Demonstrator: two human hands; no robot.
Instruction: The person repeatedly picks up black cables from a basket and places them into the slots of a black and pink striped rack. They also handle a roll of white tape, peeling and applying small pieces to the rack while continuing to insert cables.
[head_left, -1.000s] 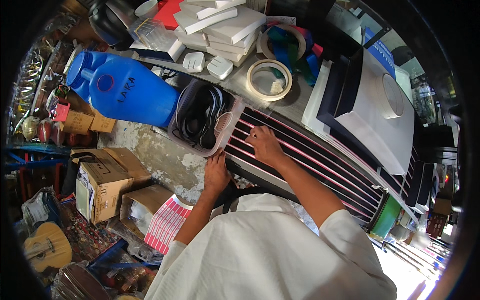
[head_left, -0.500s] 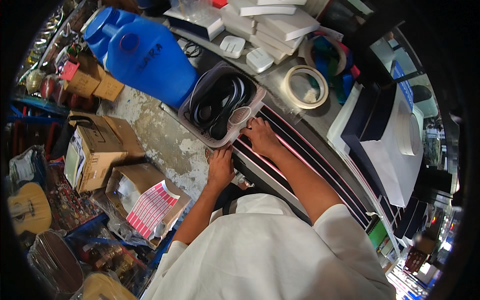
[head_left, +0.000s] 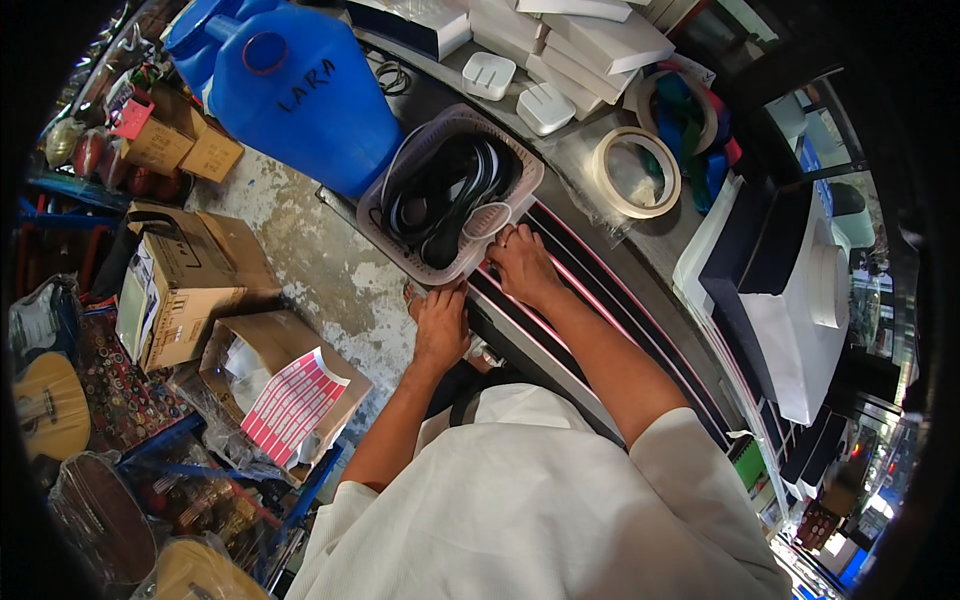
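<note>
A translucent pinkish plastic basket stands on the dark counter in front of me, holding coiled black cables. A thin white cable loop hangs at its right near side. My left hand is at the basket's near corner, fingers bent and closed against its lower edge. Farther right, my right hand is curled with its fingertips at the near right side of the basket. Some fingertips of both hands are hidden. Black strips with pink and white edges run along the counter beneath my right forearm.
A large blue jerrycan adjoins the basket's far left. Rightward lie white charger plugs, a tape roll, stacked white boxes and a dark-and-white box. Cardboard boxes and a small guitar are at left.
My view has shifted slightly, so the counter items appear a little farther right and higher. Both hands stay at the basket, which has not visibly moved on the counter.
</note>
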